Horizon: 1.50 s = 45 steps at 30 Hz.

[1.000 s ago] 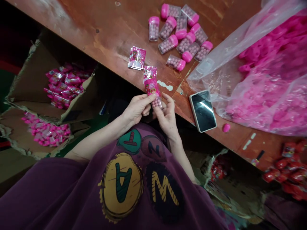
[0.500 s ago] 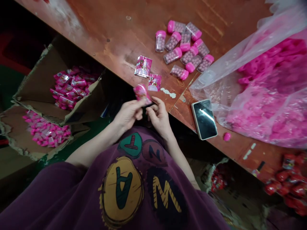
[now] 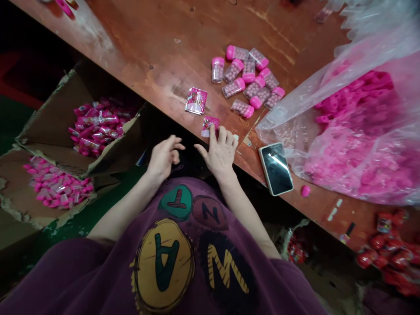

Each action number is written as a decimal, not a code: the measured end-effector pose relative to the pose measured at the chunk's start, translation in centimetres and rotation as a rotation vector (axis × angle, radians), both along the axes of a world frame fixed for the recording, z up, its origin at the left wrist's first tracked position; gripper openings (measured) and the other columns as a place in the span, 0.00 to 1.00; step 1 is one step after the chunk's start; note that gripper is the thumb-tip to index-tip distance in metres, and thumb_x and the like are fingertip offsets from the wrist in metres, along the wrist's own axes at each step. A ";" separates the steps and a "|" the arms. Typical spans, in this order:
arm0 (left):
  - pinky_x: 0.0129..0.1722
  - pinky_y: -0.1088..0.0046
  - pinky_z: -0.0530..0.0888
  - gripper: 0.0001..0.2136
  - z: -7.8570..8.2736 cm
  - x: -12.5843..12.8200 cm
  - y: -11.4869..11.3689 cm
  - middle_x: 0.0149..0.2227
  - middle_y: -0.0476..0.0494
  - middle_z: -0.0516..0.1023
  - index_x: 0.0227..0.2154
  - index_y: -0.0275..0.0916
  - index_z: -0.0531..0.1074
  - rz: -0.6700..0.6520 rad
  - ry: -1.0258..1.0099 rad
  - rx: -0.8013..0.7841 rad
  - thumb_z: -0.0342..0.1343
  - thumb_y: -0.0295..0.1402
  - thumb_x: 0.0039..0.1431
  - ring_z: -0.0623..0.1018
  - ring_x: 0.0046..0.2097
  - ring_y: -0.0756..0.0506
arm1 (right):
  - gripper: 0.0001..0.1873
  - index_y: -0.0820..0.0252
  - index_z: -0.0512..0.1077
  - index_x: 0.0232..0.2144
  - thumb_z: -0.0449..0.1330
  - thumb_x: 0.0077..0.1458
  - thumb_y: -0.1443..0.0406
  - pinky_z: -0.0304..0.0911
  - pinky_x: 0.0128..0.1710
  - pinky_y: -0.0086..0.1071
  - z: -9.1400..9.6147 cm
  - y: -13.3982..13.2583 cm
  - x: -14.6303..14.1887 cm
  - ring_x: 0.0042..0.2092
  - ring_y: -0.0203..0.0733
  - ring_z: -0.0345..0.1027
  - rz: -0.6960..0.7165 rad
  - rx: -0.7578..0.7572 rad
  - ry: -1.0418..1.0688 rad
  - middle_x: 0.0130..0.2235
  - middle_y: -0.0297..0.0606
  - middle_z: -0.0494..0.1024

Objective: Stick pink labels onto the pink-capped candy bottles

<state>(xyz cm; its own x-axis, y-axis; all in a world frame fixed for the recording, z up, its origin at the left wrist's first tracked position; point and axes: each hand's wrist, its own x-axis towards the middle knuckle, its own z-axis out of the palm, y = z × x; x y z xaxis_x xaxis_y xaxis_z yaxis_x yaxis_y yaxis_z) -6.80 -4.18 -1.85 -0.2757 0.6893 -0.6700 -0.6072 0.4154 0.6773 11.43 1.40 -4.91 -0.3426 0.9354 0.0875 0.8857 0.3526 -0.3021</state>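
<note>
My right hand [image 3: 221, 151] reaches over the table's near edge with its fingers spread. Its index fingertip touches a small flat pink printed wrapper [image 3: 210, 124] lying on the wood. Just beyond lies a short stack of the same shiny wrappers [image 3: 196, 100]. My left hand [image 3: 166, 157] hovers off the table in front of my shirt, fingers loosely curled and apart, holding nothing. Past the wrappers, several clear tubes [image 3: 233, 87] with pink caps and small pale pink balls inside lie in a loose group.
Left of me, an upper carton [image 3: 46, 127] and a lower carton [image 3: 13, 188] hold pink wrapped pieces. A phone [image 3: 276, 168] lies near the table edge, beside a loose pink cap [image 3: 305, 190] and a clear bag [image 3: 295, 109] of pink parts. Red wrapped pieces [image 3: 387, 245] sit far right.
The pink wrapped piece has left my left hand, which has drawn back to the left. My right hand has moved forward, opened and come down on the wrapper. The view has shifted slightly.
</note>
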 end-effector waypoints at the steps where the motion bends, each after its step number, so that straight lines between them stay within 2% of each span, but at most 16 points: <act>1: 0.17 0.78 0.61 0.15 -0.4 1.4 0.3 0.32 0.44 0.84 0.36 0.35 0.79 -0.110 -0.023 0.009 0.69 0.45 0.62 0.66 0.17 0.57 | 0.34 0.61 0.66 0.71 0.52 0.73 0.48 0.57 0.65 0.62 -0.3 -0.7 0.2 0.66 0.65 0.59 -0.002 -0.012 -0.006 0.68 0.61 0.67; 4: 0.14 0.78 0.57 0.21 -1.2 3.9 1.5 0.32 0.39 0.84 0.31 0.33 0.79 -0.301 -0.075 0.016 0.72 0.50 0.57 0.65 0.15 0.57 | 0.27 0.55 0.70 0.69 0.48 0.75 0.59 0.55 0.66 0.61 -1.0 -2.3 1.0 0.67 0.61 0.61 -0.013 -0.029 0.003 0.67 0.56 0.70; 6: 0.14 0.78 0.55 0.19 -1.4 4.5 2.1 0.25 0.43 0.79 0.26 0.33 0.77 -0.355 -0.085 0.018 0.72 0.45 0.60 0.63 0.14 0.57 | 0.26 0.51 0.72 0.67 0.47 0.74 0.63 0.55 0.66 0.60 -1.1 -2.9 1.5 0.66 0.59 0.63 -0.014 -0.021 0.023 0.64 0.52 0.73; 9: 0.15 0.79 0.56 0.16 -1.1 4.5 2.4 0.14 0.51 0.67 0.22 0.33 0.76 -0.366 -0.024 0.004 0.67 0.33 0.65 0.62 0.14 0.56 | 0.25 0.51 0.74 0.65 0.50 0.70 0.66 0.55 0.67 0.60 -0.8 -3.7 2.1 0.67 0.59 0.61 -0.005 0.015 0.145 0.65 0.50 0.71; 12: 0.17 0.80 0.58 0.14 -0.4 4.3 2.0 0.16 0.50 0.70 0.23 0.32 0.78 -0.336 0.039 0.057 0.64 0.29 0.66 0.63 0.15 0.57 | 0.26 0.52 0.69 0.66 0.52 0.69 0.63 0.59 0.68 0.59 -0.2 -4.0 2.4 0.66 0.56 0.63 -0.049 0.034 0.467 0.63 0.50 0.70; 16: 0.19 0.79 0.60 0.12 0.2 4.9 1.6 0.21 0.46 0.76 0.24 0.32 0.79 -0.340 0.007 0.202 0.68 0.33 0.61 0.66 0.17 0.56 | 0.26 0.49 0.60 0.66 0.57 0.70 0.54 0.75 0.48 0.42 0.2 -2.5 1.9 0.46 0.44 0.75 -0.113 -0.187 0.972 0.47 0.40 0.76; 18: 0.19 0.79 0.60 0.13 0.4 5.4 1.7 0.23 0.45 0.79 0.24 0.32 0.79 -0.348 0.014 0.234 0.71 0.35 0.57 0.67 0.18 0.56 | 0.24 0.48 0.61 0.62 0.59 0.69 0.52 0.74 0.39 0.36 0.2 -1.5 1.5 0.35 0.39 0.73 -0.117 -0.295 1.115 0.39 0.33 0.74; 21: 0.17 0.79 0.58 0.16 0.7 5.6 2.2 0.19 0.48 0.74 0.24 0.32 0.79 -0.361 0.056 0.203 0.77 0.39 0.48 0.65 0.17 0.56 | 0.21 0.49 0.63 0.58 0.60 0.68 0.52 0.70 0.34 0.33 0.5 -0.8 1.1 0.30 0.36 0.68 -0.137 -0.333 1.167 0.32 0.27 0.70; 24: 0.17 0.79 0.58 0.19 1.0 5.2 2.9 0.15 0.52 0.67 0.24 0.32 0.78 -0.384 0.026 0.173 0.79 0.42 0.43 0.65 0.16 0.55 | 0.18 0.51 0.65 0.56 0.58 0.68 0.55 0.67 0.37 0.33 0.7 -0.7 0.9 0.33 0.36 0.68 -0.125 -0.282 1.104 0.32 0.28 0.71; 26: 0.18 0.79 0.59 0.20 1.1 4.9 3.4 0.16 0.51 0.68 0.25 0.31 0.78 -0.381 -0.003 0.186 0.78 0.42 0.44 0.66 0.17 0.55 | 0.16 0.53 0.67 0.55 0.57 0.69 0.56 0.67 0.39 0.33 0.8 -0.6 0.8 0.35 0.37 0.70 -0.094 -0.248 1.057 0.34 0.30 0.74; 30: 0.20 0.79 0.60 0.17 0.9 4.6 4.3 0.16 0.52 0.67 0.22 0.32 0.75 -0.275 0.022 0.199 0.78 0.38 0.43 0.65 0.18 0.56 | 0.15 0.56 0.71 0.52 0.55 0.70 0.54 0.67 0.39 0.33 1.6 1.1 1.7 0.34 0.38 0.70 -0.055 -0.253 0.869 0.33 0.32 0.76; 32: 0.19 0.79 0.60 0.17 0.7 4.3 4.6 0.15 0.53 0.67 0.20 0.33 0.74 -0.206 0.041 0.183 0.77 0.35 0.43 0.65 0.17 0.56 | 0.18 0.57 0.74 0.51 0.53 0.72 0.53 0.67 0.41 0.34 2.3 3.0 2.6 0.35 0.40 0.72 -0.113 -0.196 0.726 0.35 0.35 0.79; 35: 0.18 0.78 0.58 0.16 0.8 4.1 5.1 0.16 0.53 0.67 0.20 0.33 0.73 -0.152 0.039 0.160 0.77 0.32 0.44 0.64 0.17 0.56 | 0.22 0.59 0.76 0.53 0.48 0.76 0.54 0.67 0.48 0.38 3.6 6.5 3.6 0.45 0.47 0.78 -0.277 -0.076 0.406 0.44 0.44 0.83; 38: 0.18 0.79 0.58 0.15 1.3 4.3 5.6 0.16 0.54 0.67 0.21 0.33 0.73 -0.144 -0.021 0.152 0.76 0.30 0.48 0.64 0.17 0.57 | 0.27 0.60 0.76 0.55 0.46 0.77 0.50 0.67 0.52 0.45 4.8 9.2 3.1 0.50 0.54 0.78 -0.370 -0.090 0.018 0.51 0.51 0.82; 42: 0.19 0.81 0.60 0.11 2.3 4.9 6.2 0.18 0.53 0.69 0.25 0.31 0.76 -0.133 -0.156 0.124 0.72 0.27 0.57 0.65 0.18 0.58 | 0.33 0.59 0.76 0.56 0.47 0.73 0.42 0.67 0.53 0.48 5.5 8.6 1.6 0.52 0.58 0.77 -0.350 -0.099 -0.201 0.55 0.55 0.78; 45: 0.18 0.82 0.61 0.10 2.6 5.2 6.5 0.20 0.52 0.72 0.26 0.32 0.76 -0.088 -0.210 0.080 0.68 0.25 0.63 0.66 0.18 0.59 | 0.28 0.57 0.74 0.59 0.53 0.72 0.44 0.68 0.52 0.47 5.4 6.6 1.7 0.53 0.59 0.76 -0.326 -0.117 -0.234 0.57 0.54 0.75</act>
